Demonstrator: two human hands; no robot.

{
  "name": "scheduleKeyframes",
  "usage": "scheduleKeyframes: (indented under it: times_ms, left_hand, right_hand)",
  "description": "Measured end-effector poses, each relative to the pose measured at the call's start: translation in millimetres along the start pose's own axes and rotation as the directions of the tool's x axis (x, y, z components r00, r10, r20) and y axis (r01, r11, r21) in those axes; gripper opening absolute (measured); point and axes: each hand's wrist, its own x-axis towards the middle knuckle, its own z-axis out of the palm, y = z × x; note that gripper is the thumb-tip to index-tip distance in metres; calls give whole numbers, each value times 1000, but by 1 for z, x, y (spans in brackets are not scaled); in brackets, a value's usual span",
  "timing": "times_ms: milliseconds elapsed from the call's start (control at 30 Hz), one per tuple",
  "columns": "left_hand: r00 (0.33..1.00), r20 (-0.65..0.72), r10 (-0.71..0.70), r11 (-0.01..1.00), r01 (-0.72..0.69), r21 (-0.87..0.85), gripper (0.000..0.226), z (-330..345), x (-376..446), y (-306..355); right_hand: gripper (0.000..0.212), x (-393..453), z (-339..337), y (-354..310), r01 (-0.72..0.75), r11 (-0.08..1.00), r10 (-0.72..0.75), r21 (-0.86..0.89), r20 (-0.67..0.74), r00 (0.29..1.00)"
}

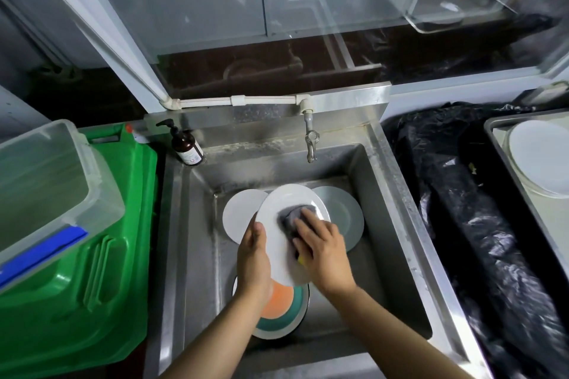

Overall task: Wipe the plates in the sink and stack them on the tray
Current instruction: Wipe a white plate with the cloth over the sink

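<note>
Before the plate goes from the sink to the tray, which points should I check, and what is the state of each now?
1. Left hand grips the white plate at its edge: ok.
2. Right hand presses the grey cloth on the plate, so it is not yet free: not ok.
3. Plate wiped fully clean: cannot tell.
4. Tray at the right holds one white plate to stack on: ok.
5. Other plates remain in the sink: ok.
</note>
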Motion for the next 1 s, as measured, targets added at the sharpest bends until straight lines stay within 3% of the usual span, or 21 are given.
scheduleKeyframes:
  times_ms: [67, 133, 300, 433, 533, 600, 700, 767, 867, 900, 1000]
  left_hand:
    - [1000, 4, -1, 1000, 1, 21, 20, -1, -5, 2]
    - [1000, 14, 2, 1000, -2, 20, 20, 0, -6, 3]
    - [1000, -19, -3, 999, 2, -32, 27, 4, 4, 6]
    - [999, -1, -45, 995, 45, -94, 31, -6, 7, 9]
    - [999, -12, -49, 995, 48, -90, 30, -11, 7, 10]
    - [998, -26, -65, 994, 63, -90, 30, -9, 5, 12]
    - [996, -71, -63, 992, 54, -117, 40, -4, 7, 13]
    - [994, -62, -88, 986, 78, -148, 47, -2, 10, 12]
    - [994, -55, -92, 979, 80, -186, 44, -5, 11, 16]
    - [996, -51, -75, 981, 65, -184, 47, -7, 13, 16]
    - [998, -30, -63, 979, 56, -194, 39, -7, 14, 15]
  right_hand:
    - [36, 7, 1, 9, -215, 976, 215, -35, -7, 977]
    - [35, 4, 3, 3, -266, 964, 266, -23, -16, 964]
    - [35, -26, 4, -35, 18, 991, -26, 134, 56, 998]
    - [33, -16, -2, -13, 123, 990, -128, 65, 88, 988]
    - [32, -2, -4, 10, -134, 991, 135, -26, 34, 990]
    - [32, -1, -1, 4, -217, 975, 219, -49, 36, 975]
    - [32, -15, 3, -28, -67, 995, 65, 67, 40, 997]
    - [33, -27, 2, -39, 38, 989, -55, 145, 114, 992]
    - [34, -25, -4, -24, 102, 989, -119, 109, 170, 978]
    - [32, -22, -5, -13, 63, 995, -74, 78, 145, 987]
    - [31, -11, -5, 12, -229, 972, 233, -58, 94, 968]
